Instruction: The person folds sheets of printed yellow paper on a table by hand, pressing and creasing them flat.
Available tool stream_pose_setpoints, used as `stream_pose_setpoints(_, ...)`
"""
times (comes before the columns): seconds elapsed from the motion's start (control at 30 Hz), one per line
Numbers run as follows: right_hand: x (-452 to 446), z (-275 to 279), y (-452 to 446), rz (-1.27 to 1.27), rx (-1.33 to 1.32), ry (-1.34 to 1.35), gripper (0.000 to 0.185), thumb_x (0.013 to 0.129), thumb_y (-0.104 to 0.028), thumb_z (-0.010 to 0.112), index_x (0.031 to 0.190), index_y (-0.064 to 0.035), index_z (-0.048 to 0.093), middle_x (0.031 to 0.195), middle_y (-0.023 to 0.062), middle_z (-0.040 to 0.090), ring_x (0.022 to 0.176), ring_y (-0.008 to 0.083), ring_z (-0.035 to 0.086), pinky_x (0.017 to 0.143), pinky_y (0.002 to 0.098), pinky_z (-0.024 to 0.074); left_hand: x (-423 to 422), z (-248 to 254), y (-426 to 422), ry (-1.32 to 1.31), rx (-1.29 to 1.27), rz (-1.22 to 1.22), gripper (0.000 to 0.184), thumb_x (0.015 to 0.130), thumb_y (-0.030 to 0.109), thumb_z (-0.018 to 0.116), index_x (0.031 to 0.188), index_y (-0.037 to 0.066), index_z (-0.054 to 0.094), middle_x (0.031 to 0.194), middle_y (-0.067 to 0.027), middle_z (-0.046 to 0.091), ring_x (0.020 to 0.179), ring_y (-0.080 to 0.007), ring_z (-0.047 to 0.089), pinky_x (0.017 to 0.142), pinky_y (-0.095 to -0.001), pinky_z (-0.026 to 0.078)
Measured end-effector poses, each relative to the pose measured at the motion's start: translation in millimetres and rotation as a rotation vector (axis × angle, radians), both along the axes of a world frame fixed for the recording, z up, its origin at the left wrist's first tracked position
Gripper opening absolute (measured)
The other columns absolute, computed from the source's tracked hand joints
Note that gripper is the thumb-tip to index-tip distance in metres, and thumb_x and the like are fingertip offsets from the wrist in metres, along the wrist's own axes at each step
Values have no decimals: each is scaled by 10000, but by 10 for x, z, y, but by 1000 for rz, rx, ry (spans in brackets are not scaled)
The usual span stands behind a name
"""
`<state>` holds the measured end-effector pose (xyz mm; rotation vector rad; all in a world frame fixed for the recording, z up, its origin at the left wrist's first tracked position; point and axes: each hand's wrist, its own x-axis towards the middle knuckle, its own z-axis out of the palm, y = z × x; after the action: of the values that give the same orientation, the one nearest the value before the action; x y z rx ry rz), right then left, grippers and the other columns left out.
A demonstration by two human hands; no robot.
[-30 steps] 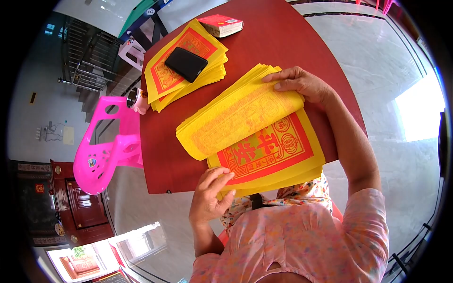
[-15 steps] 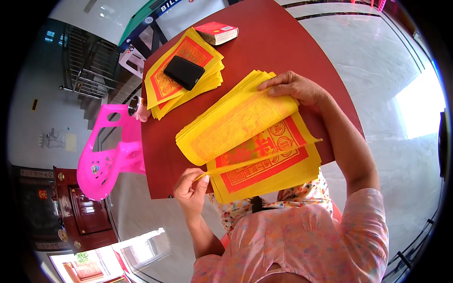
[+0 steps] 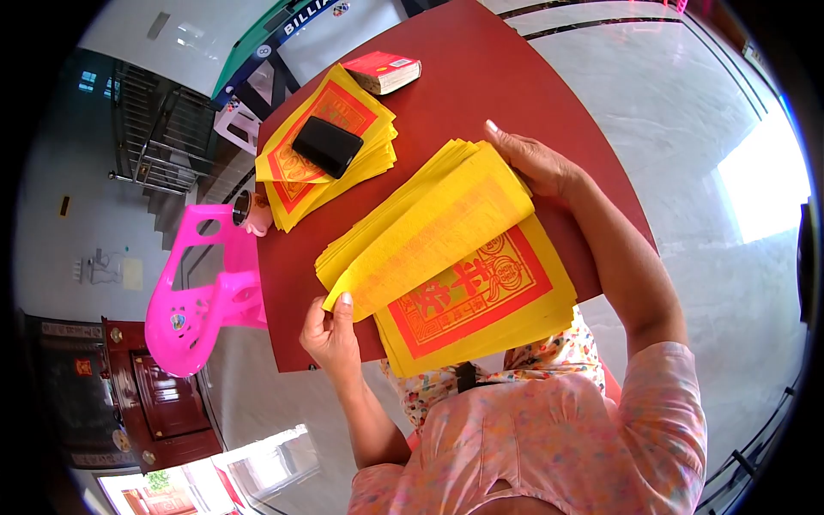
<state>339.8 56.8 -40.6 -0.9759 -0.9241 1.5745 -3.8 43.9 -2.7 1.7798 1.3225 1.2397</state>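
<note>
A stack of joss paper (image 3: 536, 279), yellow with a red printed panel, lies at the table's near edge. Across its far part, a folded-over sheet of joss paper (image 3: 438, 236) shows its pale printed back. My left hand (image 3: 333, 336) is closed, pinching this sheet's left corner between thumb and fingers. At the sheet's right end, my right hand (image 3: 541, 167) rests against the edge with its thumb stretched out, apart from the paper; its other fingers are partly hidden. Several folded yellow layers (image 3: 395, 206) lie behind the sheet.
On the red table (image 3: 481, 69), a black phone (image 3: 327, 146) lies on a second joss paper pile (image 3: 287, 206). A thick red-covered book (image 3: 382, 72) is behind it. A pink cup (image 3: 254, 215) and a pink plastic chair (image 3: 193, 292) are at the left edge.
My left hand has moved up and left, bringing the sheet's near edge over onto the folded layers. The red panel below is now uncovered. My right thumb has lifted off the paper.
</note>
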Motion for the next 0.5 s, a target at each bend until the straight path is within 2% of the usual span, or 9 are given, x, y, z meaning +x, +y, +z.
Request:
stream_pose_setpoints(0.1,32,-41,-1,-58,-40,60,673,874,-576,514,1103,50,606,1014,133,652,926,174,627,829,300,503,52,-18,61,78,109,32,118,870,33,622,781,-36,587,683,51,477,601,-27,364,514,-194,298)
stream_pose_setpoints(0.17,59,-87,-1,99,178,-128,655,842,-557,583,1084,50,616,968,114,668,887,180,641,808,303,513,46,-61,108,119,149,38,109,869,28,620,795,-42,584,680,46,469,602,-32,370,516,-190,302)
stream_pose_setpoints(0.2,83,-112,38,153,147,-165,529,826,-417,672,1072,49,629,939,102,683,848,168,652,787,284,522,47,-73,125,159,190,46,101,869,24,618,810,-49,581,677,42,462,603,-38,377,518,-186,306)
stream_pose_setpoints(0.23,62,-78,28,154,146,-166,529,826,-417,672,1072,49,629,939,102,683,848,168,652,787,284,522,65,-79,130,159,189,46,101,869,24,618,810,-49,581,677,42,462,603,-38,377,518,-186,306)
stream_pose_setpoints(0.3,7,18,-4,111,105,-82,367,795,-207,721,1049,49,647,921,122,692,810,151,659,778,283,524,113,-115,110,-9,290,123,61,864,-1,606,872,-59,588,685,23,460,598,-50,400,523,-187,332)
stream_pose_setpoints(0.43,10,59,-20,93,-6,-45,323,780,-109,714,1051,53,645,931,119,695,804,139,663,781,267,529,98,-55,-103,-148,419,223,89,850,-10,613,925,-55,598,763,1,518,605,-53,421,539,-193,365)
stream_pose_setpoints(0.5,-6,108,-44,78,-17,-81,313,813,-103,679,1090,36,636,980,93,685,866,141,653,812,275,519,-68,-89,-276,45,187,54,102,837,-5,625,936,-29,620,876,-35,575,666,-53,487,561,-190,402)
